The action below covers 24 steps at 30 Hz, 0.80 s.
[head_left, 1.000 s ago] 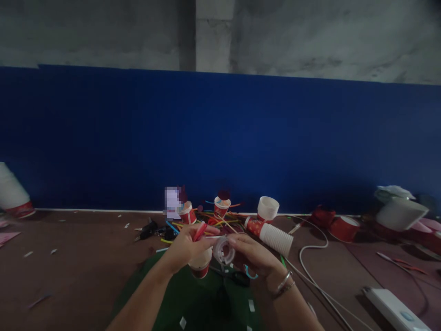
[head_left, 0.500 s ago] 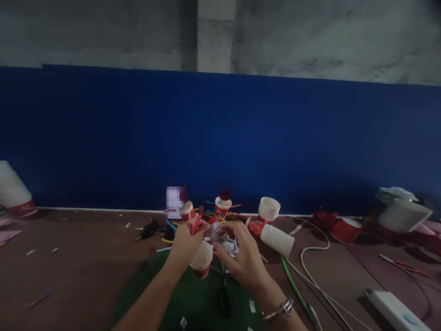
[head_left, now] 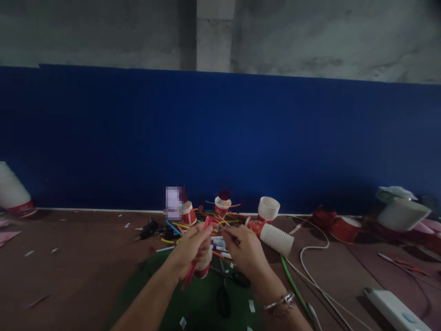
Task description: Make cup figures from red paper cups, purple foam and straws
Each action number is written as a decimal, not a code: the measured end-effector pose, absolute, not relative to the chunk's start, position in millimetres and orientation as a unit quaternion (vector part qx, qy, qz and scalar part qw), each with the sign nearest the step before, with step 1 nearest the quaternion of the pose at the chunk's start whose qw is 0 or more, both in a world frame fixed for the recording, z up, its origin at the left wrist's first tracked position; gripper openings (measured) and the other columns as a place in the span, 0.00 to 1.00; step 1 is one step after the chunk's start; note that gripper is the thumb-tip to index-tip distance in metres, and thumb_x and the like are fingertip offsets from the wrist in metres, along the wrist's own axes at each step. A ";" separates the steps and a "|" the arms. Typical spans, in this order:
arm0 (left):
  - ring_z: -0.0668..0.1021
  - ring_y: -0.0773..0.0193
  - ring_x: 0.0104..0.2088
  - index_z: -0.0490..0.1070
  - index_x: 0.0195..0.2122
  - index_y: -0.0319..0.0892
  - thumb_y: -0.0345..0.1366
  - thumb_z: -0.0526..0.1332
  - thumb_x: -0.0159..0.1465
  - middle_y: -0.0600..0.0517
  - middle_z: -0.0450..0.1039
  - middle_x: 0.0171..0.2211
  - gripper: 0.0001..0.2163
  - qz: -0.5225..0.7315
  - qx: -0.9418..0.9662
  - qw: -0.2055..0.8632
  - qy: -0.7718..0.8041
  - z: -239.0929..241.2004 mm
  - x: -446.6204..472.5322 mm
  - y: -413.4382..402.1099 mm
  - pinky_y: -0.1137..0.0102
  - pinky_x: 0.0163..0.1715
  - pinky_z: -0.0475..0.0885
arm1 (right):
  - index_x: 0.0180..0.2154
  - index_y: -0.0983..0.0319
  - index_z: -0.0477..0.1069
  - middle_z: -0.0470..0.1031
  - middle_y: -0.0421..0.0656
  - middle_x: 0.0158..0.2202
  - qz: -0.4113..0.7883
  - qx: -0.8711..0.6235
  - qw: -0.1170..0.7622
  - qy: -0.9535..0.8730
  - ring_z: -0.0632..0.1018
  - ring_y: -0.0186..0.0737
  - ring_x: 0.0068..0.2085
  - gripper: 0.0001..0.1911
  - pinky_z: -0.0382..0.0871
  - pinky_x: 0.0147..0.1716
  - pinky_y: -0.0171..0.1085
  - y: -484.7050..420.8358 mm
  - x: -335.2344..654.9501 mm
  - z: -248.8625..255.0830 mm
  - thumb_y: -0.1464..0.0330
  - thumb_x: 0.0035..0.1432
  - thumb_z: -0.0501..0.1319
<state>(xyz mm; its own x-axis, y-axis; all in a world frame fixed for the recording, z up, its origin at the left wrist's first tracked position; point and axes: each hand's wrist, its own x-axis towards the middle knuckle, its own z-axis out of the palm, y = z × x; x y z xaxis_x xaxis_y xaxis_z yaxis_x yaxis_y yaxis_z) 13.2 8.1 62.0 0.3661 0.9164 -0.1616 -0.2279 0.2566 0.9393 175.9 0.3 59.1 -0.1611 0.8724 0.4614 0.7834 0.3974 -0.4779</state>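
Observation:
My left hand [head_left: 195, 243] is closed around long, thin red strips [head_left: 189, 275] that stick out above the thumb and slant down below the fist. Right beside it, my right hand [head_left: 241, 242] has its fingers pinched together near the strips' upper end; what sits in the pinch is too small to make out. Partly hidden behind my left hand, a red and white paper cup [head_left: 202, 267] stands on the green round mat [head_left: 155, 294]. Black-handled scissors [head_left: 223, 296] lie on the mat below my hands. Several markers [head_left: 217, 247] lie between and behind my hands.
Two decorated paper cups [head_left: 188, 214] [head_left: 222, 207] stand at the back among coloured sticks. To the right are a white bowl-like cup [head_left: 269, 209], a toppled cup stack [head_left: 275, 236], a white cable [head_left: 324, 248] and a white box [head_left: 396, 308]. Keys [head_left: 149, 228] lie left.
The crinkled clear thing by my right hand is gone from there, and those fingers have closed into a pinch. My left hand has turned, showing the red strips' lower ends.

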 end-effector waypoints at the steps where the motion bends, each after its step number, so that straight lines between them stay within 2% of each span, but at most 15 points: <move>1: 0.46 0.78 0.13 0.61 0.30 0.42 0.53 0.62 0.52 0.66 0.47 0.13 0.19 0.399 0.440 0.715 0.368 62.1 13.5 7.3 0.78 0.13 0.38 | 0.34 0.58 0.77 0.74 0.43 0.25 0.059 -0.553 0.353 -0.752 0.73 0.42 0.32 0.13 0.61 0.31 0.36 1.7 177.7 58.4 0.66 0.60 0.54; 4: 0.47 0.78 0.13 0.60 0.28 0.42 0.53 0.61 0.53 0.65 0.49 0.13 0.19 0.378 0.435 0.738 0.351 63.5 14.8 5.3 0.78 0.13 0.38 | 0.34 0.57 0.77 0.75 0.44 0.26 0.051 -0.565 0.350 -0.746 0.72 0.43 0.32 0.13 0.60 0.31 0.36 4.8 184.0 55.8 0.67 0.59 0.54; 7: 0.48 0.79 0.13 0.61 0.31 0.41 0.52 0.61 0.54 0.65 0.50 0.14 0.19 0.393 0.437 0.721 0.368 65.4 13.7 5.1 0.78 0.14 0.39 | 0.35 0.59 0.77 0.76 0.45 0.28 0.041 -0.575 0.360 -0.733 0.73 0.44 0.32 0.12 0.61 0.32 0.38 6.5 190.9 55.3 0.68 0.58 0.54; 9: 0.49 0.78 0.13 0.63 0.34 0.41 0.51 0.62 0.54 0.64 0.51 0.15 0.18 0.397 0.441 0.712 0.375 65.3 11.8 6.0 0.78 0.14 0.39 | 0.34 0.61 0.77 0.76 0.45 0.26 0.095 -0.577 0.383 -0.715 0.73 0.42 0.29 0.13 0.62 0.30 0.38 7.3 193.7 56.2 0.66 0.58 0.54; 11: 0.50 0.78 0.14 0.64 0.37 0.40 0.51 0.61 0.55 0.64 0.51 0.16 0.19 0.375 0.451 0.722 0.368 63.5 10.0 7.0 0.78 0.15 0.40 | 0.35 0.62 0.75 0.75 0.44 0.24 0.207 -0.554 0.415 -0.691 0.73 0.40 0.25 0.14 0.63 0.26 0.36 7.9 193.3 57.1 0.63 0.59 0.53; 14: 0.49 0.78 0.14 0.66 0.36 0.38 0.51 0.60 0.56 0.63 0.51 0.16 0.19 0.313 0.471 0.749 0.344 59.6 9.6 6.4 0.76 0.15 0.41 | 0.37 0.64 0.74 0.74 0.43 0.25 0.322 -0.511 0.471 -0.643 0.74 0.39 0.25 0.15 0.66 0.25 0.35 8.3 187.4 57.6 0.60 0.57 0.56; 19: 0.50 0.78 0.14 0.66 0.33 0.39 0.53 0.59 0.56 0.62 0.54 0.16 0.20 0.222 0.509 0.764 0.328 57.3 12.9 -0.4 0.76 0.15 0.41 | 0.37 0.65 0.74 0.73 0.41 0.23 0.373 -0.493 0.507 -0.601 0.72 0.37 0.25 0.16 0.64 0.24 0.34 7.0 177.7 56.7 0.59 0.54 0.59; 24: 0.52 0.77 0.14 0.64 0.33 0.40 0.54 0.59 0.56 0.63 0.54 0.16 0.20 0.169 0.533 0.762 0.325 56.9 14.5 -3.7 0.76 0.15 0.44 | 0.35 0.65 0.75 0.73 0.39 0.24 0.394 -0.479 0.484 -0.617 0.70 0.34 0.25 0.15 0.61 0.23 0.31 6.7 176.1 54.7 0.60 0.52 0.61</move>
<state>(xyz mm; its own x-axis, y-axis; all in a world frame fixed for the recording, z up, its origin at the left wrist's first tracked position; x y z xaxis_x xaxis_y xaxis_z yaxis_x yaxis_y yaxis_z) 14.5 -3.7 56.9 0.7313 0.6043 -0.3164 0.0898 0.3744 0.9229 176.1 6.7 54.7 -0.0716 0.9731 0.2190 0.2095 0.2293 -0.9505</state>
